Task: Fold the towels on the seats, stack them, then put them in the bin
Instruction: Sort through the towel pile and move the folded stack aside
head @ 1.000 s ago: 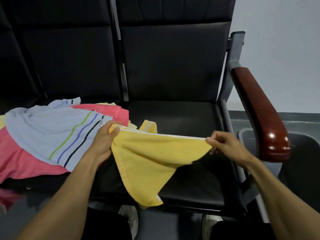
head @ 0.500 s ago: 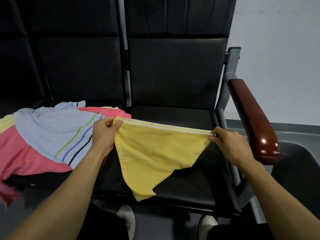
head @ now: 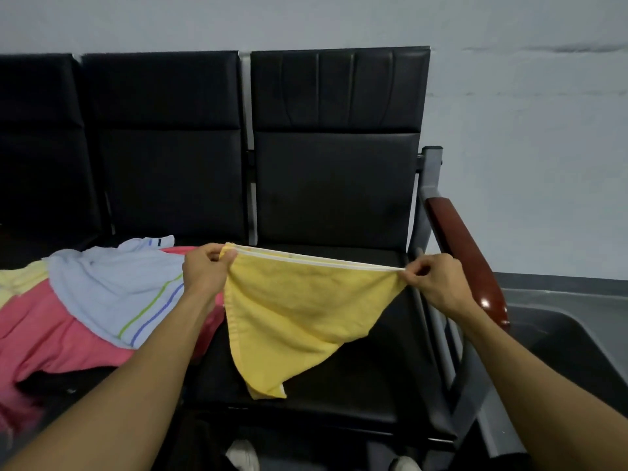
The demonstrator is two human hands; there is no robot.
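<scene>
Unfolded towels wait on the left seat. The left hand and right hand each pinch a corner of the yellow towel, stretched above the right seat. Keep the edge tight, then lower it flat before folding.

A grey-white wall fills the top and upper right of the frame. A red-brown wooden armrest runs down the right side on a grey metal frame. Two white shoes show at the bottom centre. Grey floor lies at the right.
</scene>
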